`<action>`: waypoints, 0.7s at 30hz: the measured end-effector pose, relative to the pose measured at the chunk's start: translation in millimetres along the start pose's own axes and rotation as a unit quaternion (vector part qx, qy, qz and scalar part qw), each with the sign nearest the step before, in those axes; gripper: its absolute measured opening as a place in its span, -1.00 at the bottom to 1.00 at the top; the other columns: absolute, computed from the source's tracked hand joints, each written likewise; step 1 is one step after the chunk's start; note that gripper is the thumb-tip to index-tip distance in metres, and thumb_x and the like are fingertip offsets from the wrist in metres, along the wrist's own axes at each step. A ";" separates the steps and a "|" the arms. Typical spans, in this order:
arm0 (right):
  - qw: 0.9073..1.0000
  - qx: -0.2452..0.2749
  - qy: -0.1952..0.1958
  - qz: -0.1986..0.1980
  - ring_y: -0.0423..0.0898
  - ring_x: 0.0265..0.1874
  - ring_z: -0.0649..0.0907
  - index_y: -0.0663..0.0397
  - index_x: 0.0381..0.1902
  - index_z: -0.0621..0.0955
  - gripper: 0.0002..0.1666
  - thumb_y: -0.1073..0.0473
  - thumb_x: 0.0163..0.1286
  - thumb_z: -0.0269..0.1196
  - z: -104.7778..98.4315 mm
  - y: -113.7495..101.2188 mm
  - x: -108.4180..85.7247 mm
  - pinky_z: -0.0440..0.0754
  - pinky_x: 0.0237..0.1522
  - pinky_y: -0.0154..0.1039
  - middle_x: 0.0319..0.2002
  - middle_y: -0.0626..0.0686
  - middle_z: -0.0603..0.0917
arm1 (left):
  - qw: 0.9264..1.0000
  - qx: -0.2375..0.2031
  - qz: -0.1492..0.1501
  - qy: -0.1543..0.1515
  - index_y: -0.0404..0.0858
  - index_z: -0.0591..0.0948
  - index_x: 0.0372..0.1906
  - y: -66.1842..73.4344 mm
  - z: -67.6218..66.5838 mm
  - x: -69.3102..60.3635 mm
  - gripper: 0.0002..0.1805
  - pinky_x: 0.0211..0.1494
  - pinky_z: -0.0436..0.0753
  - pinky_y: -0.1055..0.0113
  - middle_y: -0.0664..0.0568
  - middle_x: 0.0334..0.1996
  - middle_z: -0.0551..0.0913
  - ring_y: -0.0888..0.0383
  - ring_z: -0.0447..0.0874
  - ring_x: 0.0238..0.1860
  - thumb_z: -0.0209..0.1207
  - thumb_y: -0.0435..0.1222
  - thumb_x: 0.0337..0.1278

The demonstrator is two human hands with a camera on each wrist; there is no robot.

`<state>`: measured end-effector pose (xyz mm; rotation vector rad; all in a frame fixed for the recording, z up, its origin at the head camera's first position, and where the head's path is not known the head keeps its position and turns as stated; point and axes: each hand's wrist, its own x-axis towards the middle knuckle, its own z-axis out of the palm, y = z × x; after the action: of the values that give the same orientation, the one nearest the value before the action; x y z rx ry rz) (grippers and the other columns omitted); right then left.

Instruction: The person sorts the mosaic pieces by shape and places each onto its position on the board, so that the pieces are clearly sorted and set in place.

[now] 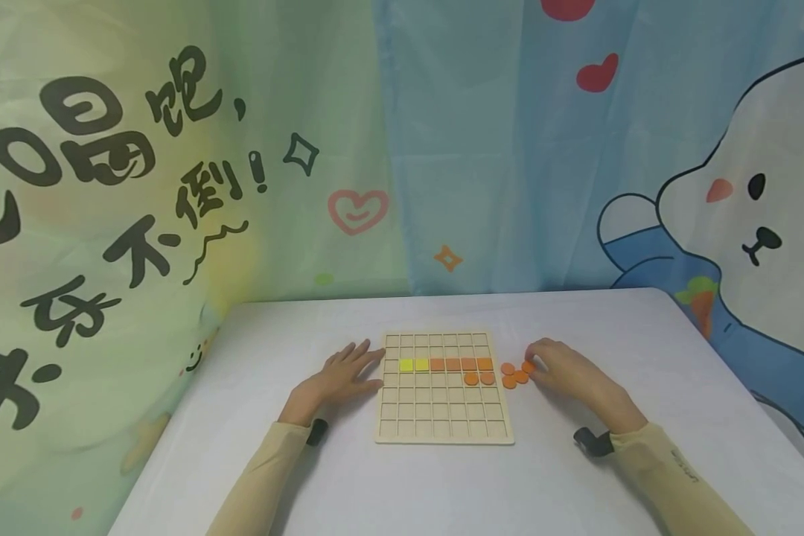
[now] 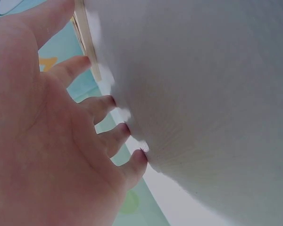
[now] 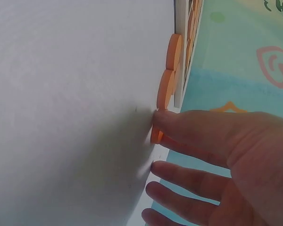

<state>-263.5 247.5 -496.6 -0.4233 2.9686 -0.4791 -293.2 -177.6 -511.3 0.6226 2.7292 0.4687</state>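
A pale wooden grid board (image 1: 435, 411) lies flat on the table. One row holds two yellow squares (image 1: 414, 365) and several orange squares (image 1: 453, 364); two orange discs (image 1: 471, 380) sit in the row below, at its right end. My left hand (image 1: 343, 376) rests with spread fingers at the board's left side, thumb and index finger against its edge (image 2: 87, 40). Right of the board lie several loose orange discs (image 1: 509, 382). My right hand (image 1: 569, 376) pinches one orange disc (image 3: 156, 136) between thumb and index finger, down at the table; its other fingers extend loosely.
The white table (image 1: 295, 491) carries the board near its middle. A printed curtain (image 1: 455, 149) hangs right behind the table's far edge. Each wrist wears a small black camera (image 1: 592, 442) close to the tabletop.
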 end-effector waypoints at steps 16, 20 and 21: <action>1.000 -0.007 0.004 -0.013 0.10 -0.11 0.64 0.15 -0.22 0.65 -0.88 0.23 0.33 0.35 -2.9 -2.3 -0.7 0.64 0.10 0.15 -0.11 0.18 0.70 | 1.000 0.012 0.002 0.002 0.14 0.16 0.58 -2.8 1.7 2.9 -0.27 0.62 -0.01 -0.22 -0.07 0.64 -0.02 -0.21 -0.14 0.63 -0.01 0.21 0.42; 1.000 -0.010 0.003 -0.010 0.07 -0.14 0.64 0.14 -0.22 0.65 -0.88 0.23 0.31 0.35 -3.9 -2.5 -0.8 0.65 0.09 0.13 -0.13 0.16 0.70 | 1.000 0.013 0.000 0.001 0.14 0.16 0.59 -1.8 0.9 2.3 -0.27 0.63 -0.02 -0.21 -0.06 0.64 -0.03 -0.20 -0.15 0.64 -0.01 0.20 0.42; 1.000 -0.011 0.003 -0.012 0.08 -0.13 0.64 0.14 -0.22 0.65 -0.87 0.23 0.31 0.35 -3.9 -2.7 -0.8 0.65 0.09 0.13 -0.13 0.17 0.70 | 1.000 0.012 0.000 0.001 0.14 0.16 0.59 -1.7 0.8 2.4 -0.27 0.62 -0.02 -0.21 -0.06 0.64 -0.02 -0.20 -0.15 0.64 0.00 0.20 0.42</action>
<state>-262.6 246.4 -492.0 -0.4595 2.9793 -0.4523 -295.5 -177.7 -513.2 0.6277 2.7404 0.4368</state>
